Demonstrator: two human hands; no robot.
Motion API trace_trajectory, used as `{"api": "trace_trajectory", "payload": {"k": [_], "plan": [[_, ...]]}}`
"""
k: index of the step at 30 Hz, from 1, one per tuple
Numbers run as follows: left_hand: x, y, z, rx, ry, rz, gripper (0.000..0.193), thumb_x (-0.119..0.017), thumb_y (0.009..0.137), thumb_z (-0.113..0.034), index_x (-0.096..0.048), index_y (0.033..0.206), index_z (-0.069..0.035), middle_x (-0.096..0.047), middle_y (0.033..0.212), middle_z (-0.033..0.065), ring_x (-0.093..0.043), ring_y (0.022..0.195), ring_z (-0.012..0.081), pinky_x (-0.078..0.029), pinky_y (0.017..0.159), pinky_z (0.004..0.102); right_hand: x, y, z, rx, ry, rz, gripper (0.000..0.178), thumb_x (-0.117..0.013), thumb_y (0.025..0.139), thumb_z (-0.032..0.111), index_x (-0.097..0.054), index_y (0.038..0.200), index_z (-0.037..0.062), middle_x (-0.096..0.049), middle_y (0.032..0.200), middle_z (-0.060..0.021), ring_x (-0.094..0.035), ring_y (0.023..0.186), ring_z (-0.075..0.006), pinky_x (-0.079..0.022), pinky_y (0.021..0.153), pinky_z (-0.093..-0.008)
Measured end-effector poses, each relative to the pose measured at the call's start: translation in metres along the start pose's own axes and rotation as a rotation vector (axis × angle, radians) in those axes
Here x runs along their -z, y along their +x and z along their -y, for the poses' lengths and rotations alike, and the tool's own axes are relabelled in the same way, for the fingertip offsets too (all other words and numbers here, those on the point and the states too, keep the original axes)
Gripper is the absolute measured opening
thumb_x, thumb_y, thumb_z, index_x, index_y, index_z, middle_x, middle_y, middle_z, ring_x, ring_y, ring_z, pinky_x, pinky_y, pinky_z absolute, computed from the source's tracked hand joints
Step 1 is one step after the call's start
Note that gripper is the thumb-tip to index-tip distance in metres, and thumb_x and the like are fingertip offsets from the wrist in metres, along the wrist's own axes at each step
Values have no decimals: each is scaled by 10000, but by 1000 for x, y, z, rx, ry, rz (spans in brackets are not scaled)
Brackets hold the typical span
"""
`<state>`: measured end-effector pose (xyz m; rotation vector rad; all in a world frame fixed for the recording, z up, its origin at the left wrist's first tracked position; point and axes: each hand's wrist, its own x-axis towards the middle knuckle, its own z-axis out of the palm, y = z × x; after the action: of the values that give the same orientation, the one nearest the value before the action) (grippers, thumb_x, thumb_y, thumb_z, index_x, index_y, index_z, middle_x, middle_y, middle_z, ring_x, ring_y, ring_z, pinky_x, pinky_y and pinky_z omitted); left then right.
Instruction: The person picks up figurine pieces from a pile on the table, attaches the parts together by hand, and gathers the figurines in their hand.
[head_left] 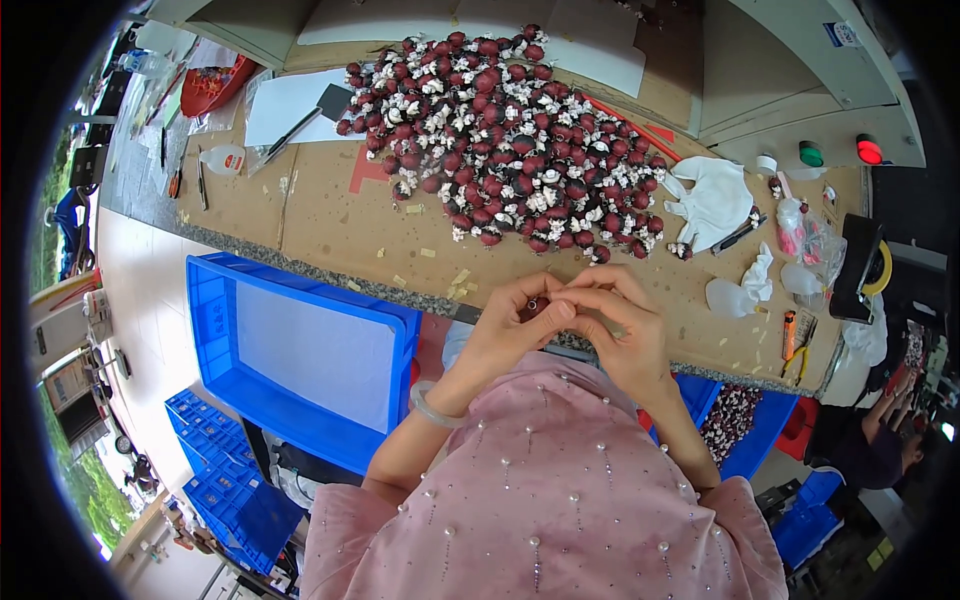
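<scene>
We pinch one small dark piece [534,303] between both hands: left hand [515,325] at eight o'clock, right hand [620,325] at four

Across the upper middle of the frame, the heap of dark red and white ornaments [510,140] blocks most of the counter [330,225]. Between the heap and the counter's near edge runs an open strip with only small scraps, widest at centre left. On the right, the white glove [712,200] and crumpled white bits [745,285] crowd the way. At lower left, the blue bin [300,350] stands open beside the counter edge.
</scene>
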<state>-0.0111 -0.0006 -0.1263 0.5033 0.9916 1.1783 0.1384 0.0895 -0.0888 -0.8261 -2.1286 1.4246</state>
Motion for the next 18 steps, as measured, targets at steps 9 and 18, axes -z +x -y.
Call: {"api": "trace_trajectory", "payload": {"k": [9,18], "plan": [[7,-3,9,-186,-95,-143,475,-747,756,-442,-476,892,-76,-509,774,-57,-419,658,12,-335,566,167,11,6,-19,-140,-221,-252,332,-715,734,8,-661,1060,39,-620,1012,-93,-569,788,-170,-472,715,-279],[0,1,4,-246,-46,-157,673,-674,580,-703,-461,823,-113,-498,772,-37,-443,674,27,-320,550,173,-11,16,12,-37,221,67,419,-766,670,13,-659,1074,33,-544,1061,-54,-535,867,-140,-454,756,-266]]}}
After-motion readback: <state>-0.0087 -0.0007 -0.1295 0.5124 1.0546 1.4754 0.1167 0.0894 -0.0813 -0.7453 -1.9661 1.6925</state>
